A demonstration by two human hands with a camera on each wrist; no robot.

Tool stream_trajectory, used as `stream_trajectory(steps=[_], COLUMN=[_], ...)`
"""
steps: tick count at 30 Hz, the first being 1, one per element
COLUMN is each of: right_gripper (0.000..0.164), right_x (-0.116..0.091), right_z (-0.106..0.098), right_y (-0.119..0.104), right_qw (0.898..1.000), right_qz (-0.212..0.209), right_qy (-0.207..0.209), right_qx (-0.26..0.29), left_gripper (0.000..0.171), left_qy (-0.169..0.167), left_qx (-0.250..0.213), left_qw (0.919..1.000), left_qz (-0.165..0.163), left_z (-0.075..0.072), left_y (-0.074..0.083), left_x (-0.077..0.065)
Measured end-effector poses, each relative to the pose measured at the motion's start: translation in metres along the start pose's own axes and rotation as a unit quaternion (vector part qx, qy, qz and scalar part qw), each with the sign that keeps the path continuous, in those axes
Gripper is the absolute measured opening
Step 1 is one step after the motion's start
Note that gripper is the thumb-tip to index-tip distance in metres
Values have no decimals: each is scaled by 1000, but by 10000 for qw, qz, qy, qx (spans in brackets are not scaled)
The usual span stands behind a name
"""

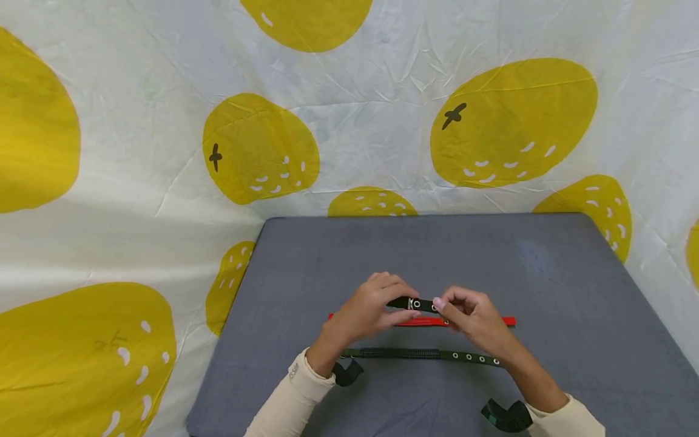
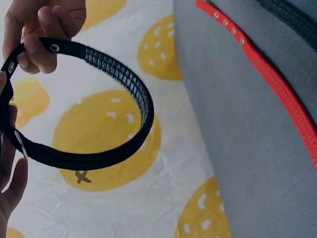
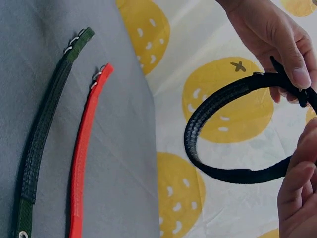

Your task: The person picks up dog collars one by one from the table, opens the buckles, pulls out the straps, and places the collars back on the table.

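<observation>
A black pet collar (image 1: 423,304) with metal eyelets is raised over the table, bent into a wide loop. Its padded, woven-looking inner side shows in the left wrist view. My left hand (image 1: 368,306) grips it at the metal buckle (image 1: 411,303), thumb below and fingers above. Just to the right, my right hand (image 1: 472,318) pinches the eyelet end between thumb and fingers. In the right wrist view the strap end passes through at the buckle under the left thumb. Behind the hands lies a red collar (image 1: 505,321), partly covered by them in the head view.
A dark green collar (image 1: 401,353) with eyelets and a padded middle lies nearer on the grey table (image 1: 306,255), roughly parallel to the red one. A white cloth (image 1: 371,139) printed with yellow fruit hangs behind the table and on its left.
</observation>
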State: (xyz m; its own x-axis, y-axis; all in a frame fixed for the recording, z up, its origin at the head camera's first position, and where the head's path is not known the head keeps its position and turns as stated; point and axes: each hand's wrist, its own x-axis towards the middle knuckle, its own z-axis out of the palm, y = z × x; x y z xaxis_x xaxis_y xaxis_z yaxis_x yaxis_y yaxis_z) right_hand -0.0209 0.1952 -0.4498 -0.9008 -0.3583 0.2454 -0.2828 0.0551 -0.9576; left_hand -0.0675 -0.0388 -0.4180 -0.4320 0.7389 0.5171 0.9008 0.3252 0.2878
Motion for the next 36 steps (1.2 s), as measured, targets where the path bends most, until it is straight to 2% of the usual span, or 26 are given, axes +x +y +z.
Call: stream_trajectory(steps=[12, 19, 24, 28, 36], right_gripper=[13, 16, 16, 19, 23], right_x=[5, 6, 5, 5, 5], right_z=[5, 5, 3, 2, 1], right_y=[-8, -12, -12, -12, -13], right_qw=[9977, 9985, 9987, 9987, 9983], right_qz=[404, 511, 377, 250, -30], right_qy=[-288, -202, -213, -262, -356], right_qx=[-472, -87, 286, 367, 463], left_gripper=[26, 25, 24, 22, 21], left_qy=[-303, -446, -224, -80, -90], left_qx=[-23, -552, -854, -1068, -1291], left_qw=[9994, 9975, 9961, 9942, 9914], left_qz=[177, -2, 53, 53, -213], left_z=[-2, -4, -5, -6, -11], left_y=[1, 3, 3, 2, 0], left_x=[0, 0, 0, -1, -2])
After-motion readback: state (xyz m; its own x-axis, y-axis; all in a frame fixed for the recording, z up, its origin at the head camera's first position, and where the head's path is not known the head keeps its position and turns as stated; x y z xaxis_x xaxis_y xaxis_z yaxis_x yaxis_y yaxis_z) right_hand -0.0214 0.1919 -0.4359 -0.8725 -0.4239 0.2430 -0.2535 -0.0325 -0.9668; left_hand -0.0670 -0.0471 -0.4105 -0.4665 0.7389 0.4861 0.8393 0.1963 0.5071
